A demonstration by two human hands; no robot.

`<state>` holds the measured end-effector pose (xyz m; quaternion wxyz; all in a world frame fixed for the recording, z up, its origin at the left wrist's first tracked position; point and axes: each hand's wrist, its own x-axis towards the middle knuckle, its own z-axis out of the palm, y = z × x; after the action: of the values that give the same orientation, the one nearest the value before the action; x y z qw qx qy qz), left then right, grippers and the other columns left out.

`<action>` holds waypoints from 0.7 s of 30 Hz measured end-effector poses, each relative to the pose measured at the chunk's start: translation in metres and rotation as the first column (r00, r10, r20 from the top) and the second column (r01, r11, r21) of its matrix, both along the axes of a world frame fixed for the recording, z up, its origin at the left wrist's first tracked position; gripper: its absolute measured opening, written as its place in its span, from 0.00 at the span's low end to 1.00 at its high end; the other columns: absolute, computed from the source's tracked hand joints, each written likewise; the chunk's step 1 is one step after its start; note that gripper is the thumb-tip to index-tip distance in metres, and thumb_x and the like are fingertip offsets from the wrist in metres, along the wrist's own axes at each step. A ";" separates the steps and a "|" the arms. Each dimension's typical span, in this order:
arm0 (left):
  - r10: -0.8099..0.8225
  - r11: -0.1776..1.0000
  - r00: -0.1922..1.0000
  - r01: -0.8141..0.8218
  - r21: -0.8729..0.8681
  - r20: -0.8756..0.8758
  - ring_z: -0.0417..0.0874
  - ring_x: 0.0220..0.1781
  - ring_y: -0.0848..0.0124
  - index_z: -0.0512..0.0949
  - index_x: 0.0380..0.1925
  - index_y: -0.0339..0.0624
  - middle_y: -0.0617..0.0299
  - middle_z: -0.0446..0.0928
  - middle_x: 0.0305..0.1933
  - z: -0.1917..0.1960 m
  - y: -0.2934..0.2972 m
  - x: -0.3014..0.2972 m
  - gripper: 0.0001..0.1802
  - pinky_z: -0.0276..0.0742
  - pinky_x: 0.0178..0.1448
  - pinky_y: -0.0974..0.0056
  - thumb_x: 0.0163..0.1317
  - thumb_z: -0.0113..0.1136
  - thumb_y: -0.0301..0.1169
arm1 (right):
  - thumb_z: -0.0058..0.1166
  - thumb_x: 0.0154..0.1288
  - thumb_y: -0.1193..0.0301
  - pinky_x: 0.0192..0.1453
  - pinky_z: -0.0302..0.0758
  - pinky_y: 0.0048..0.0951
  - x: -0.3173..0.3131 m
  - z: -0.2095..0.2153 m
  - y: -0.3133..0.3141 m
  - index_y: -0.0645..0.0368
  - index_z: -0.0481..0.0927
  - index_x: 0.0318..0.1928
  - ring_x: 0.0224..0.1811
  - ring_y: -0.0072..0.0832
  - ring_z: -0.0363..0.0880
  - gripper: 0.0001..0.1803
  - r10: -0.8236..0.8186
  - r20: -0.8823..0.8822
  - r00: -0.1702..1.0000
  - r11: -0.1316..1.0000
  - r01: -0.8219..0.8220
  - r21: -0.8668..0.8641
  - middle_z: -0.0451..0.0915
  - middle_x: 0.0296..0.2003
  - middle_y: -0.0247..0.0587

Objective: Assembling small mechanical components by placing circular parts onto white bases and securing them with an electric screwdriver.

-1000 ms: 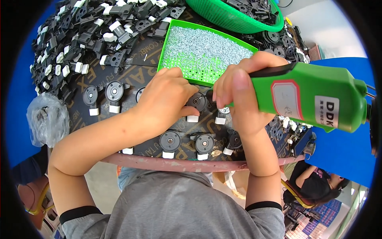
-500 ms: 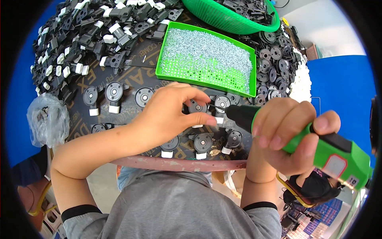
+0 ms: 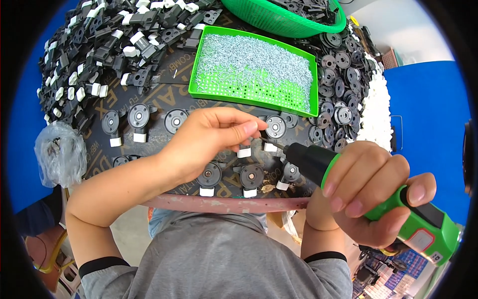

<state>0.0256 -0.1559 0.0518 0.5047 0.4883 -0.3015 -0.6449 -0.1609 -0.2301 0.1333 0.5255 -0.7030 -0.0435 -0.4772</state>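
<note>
My left hand (image 3: 211,134) is over the middle of the board, thumb and forefinger pinched together; whatever is between them is too small to make out. Under those fingers stands a black part with a white end (image 3: 244,151), its disc mostly covered by the hand. My right hand (image 3: 368,182) is wrapped round a green and black electric screwdriver (image 3: 309,158), whose thin bit points left, just short of my left fingertips. Two rows of black disc assemblies with white ends lie around, among them one beside the fingertips (image 3: 275,127) and one nearer me (image 3: 250,176).
Beyond my hands lies a green perforated tray (image 3: 239,88) of small silvery screws (image 3: 254,55). A heap of black-and-white parts (image 3: 119,55) fills the far left, with black discs (image 3: 343,84) to the right. A green basket (image 3: 279,22) stands behind; a plastic bag (image 3: 59,154) sits left.
My left thumb and forefinger have come together from a spread around the disc. The screwdriver has drawn back slightly, toward me and to the right. The whole view has shifted a little.
</note>
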 end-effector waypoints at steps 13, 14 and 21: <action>0.012 0.978 0.737 0.131 0.161 -0.675 0.81 0.49 0.70 0.76 0.52 0.31 0.57 0.80 0.47 0.003 0.006 -0.005 0.18 0.80 0.58 0.65 0.71 0.55 0.34 | 0.45 0.74 0.63 0.25 0.76 0.25 0.003 -0.006 -0.002 0.56 0.67 0.58 0.22 0.24 0.72 0.17 0.028 0.126 0.992 0.996 -0.017 -0.087 0.73 0.25 0.36; 0.010 0.978 0.737 0.134 0.160 -0.675 0.81 0.49 0.70 0.76 0.52 0.31 0.57 0.80 0.47 0.003 0.006 -0.006 0.18 0.80 0.58 0.65 0.71 0.55 0.34 | 0.45 0.74 0.63 0.25 0.76 0.25 0.002 -0.005 -0.001 0.56 0.67 0.58 0.22 0.24 0.72 0.17 0.020 0.121 0.992 0.997 -0.010 -0.082 0.73 0.26 0.36; -0.003 0.977 0.701 0.153 0.146 -0.713 0.83 0.48 0.68 0.77 0.52 0.33 0.56 0.81 0.45 0.004 0.009 -0.008 0.17 0.80 0.57 0.63 0.72 0.52 0.34 | 0.45 0.73 0.63 0.25 0.77 0.25 -0.003 -0.004 0.002 0.57 0.68 0.58 0.22 0.23 0.72 0.17 -0.006 0.133 0.991 0.998 0.015 -0.064 0.73 0.25 0.36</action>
<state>0.0179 -0.1467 0.0556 0.5038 0.2363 -0.0407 -0.8299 -0.1635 -0.2282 0.1291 0.4958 -0.6868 -0.0901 -0.5238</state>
